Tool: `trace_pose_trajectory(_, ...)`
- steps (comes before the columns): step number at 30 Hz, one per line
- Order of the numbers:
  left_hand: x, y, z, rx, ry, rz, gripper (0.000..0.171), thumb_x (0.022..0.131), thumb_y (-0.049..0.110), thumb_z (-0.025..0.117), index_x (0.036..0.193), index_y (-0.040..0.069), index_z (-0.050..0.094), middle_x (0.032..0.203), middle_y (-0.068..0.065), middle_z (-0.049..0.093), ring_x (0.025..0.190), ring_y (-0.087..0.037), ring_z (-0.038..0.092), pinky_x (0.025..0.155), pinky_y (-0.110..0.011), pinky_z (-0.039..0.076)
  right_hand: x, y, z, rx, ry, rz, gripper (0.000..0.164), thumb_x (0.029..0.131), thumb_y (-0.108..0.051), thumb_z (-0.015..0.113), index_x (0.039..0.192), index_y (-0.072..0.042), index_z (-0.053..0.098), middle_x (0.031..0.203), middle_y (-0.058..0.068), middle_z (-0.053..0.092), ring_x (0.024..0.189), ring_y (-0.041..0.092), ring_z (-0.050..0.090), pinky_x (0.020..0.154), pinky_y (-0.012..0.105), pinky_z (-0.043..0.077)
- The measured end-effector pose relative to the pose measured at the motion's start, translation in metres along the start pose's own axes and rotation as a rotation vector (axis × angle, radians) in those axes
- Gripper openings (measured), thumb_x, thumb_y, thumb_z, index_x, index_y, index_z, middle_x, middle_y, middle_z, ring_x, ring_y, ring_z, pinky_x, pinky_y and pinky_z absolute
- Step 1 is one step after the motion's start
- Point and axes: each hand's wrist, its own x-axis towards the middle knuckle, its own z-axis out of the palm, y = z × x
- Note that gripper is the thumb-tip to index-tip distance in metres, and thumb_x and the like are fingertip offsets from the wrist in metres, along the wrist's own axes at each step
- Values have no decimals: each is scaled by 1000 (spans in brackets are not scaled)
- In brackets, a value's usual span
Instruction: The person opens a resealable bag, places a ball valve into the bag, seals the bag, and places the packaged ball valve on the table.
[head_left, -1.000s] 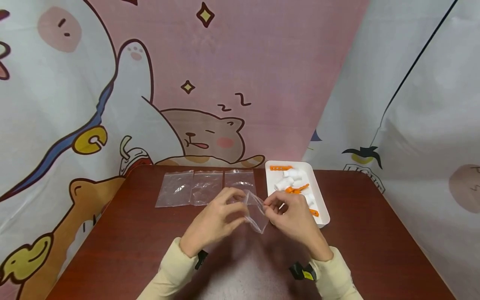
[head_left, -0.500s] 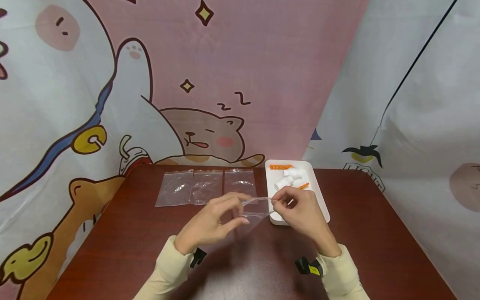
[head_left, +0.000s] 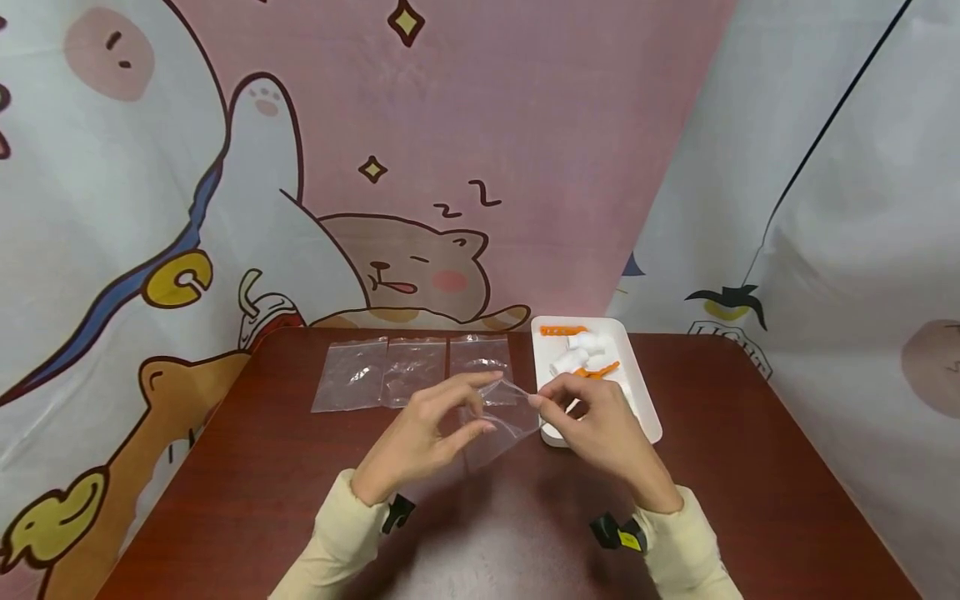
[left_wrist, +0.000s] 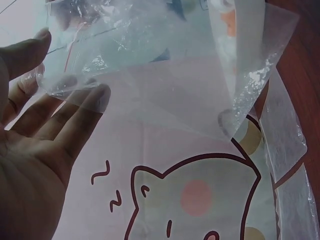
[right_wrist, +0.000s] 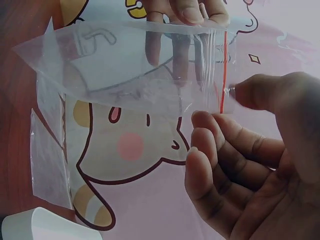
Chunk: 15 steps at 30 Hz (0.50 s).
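A clear plastic zip bag [head_left: 498, 433] with a red line along its mouth is held up between both hands. My right hand [head_left: 606, 429] pinches a corner of the mouth between thumb and fingers, beside the red line in the right wrist view. On the other side, my left hand [head_left: 420, 437] has its thumb and forefinger spread apart at the bag. Several left fingers [right_wrist: 152, 47] show through the plastic in the right wrist view. In the left wrist view these fingers [left_wrist: 87, 112] extend fairly straight, their tips overlapping the film.
Three clear bags [head_left: 348, 379] lie in a row at the table's back. Right of them stands a white tray [head_left: 639, 387], partly behind my right hand, with white pieces [head_left: 570, 361] and orange pieces [head_left: 562, 331]. A printed cloth [head_left: 570, 167] hangs behind the table [head_left: 735, 467].
The bag has spread from a narrow, folded shape to a wider one. My left hand has shifted slightly left and my right hand slightly right and up, widening the distance between them.
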Motion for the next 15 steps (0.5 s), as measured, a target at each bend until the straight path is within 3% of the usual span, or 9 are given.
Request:
trace_pose_trajectory(8,-1,-4,-6,-45,56,-47,18,93,16,76,93,15,58,141,-5,65,125,-18,66,90,-26,59,3,3,-7,6,-16,36,3,96,-27,74,97,-29,75,91,-15,73,78,4,65,68,24,58)
trace_pose_trajectory(15,-2,-8,-11,-56,90,-65,16,95,12,74,94,12,58,137,-10,68,123,-25,68,89,-28,61,8,27,-19,-55,-27,85,18,96,-31,74,113,-24,73,95,-10,77,81,6,69,73,24,58)
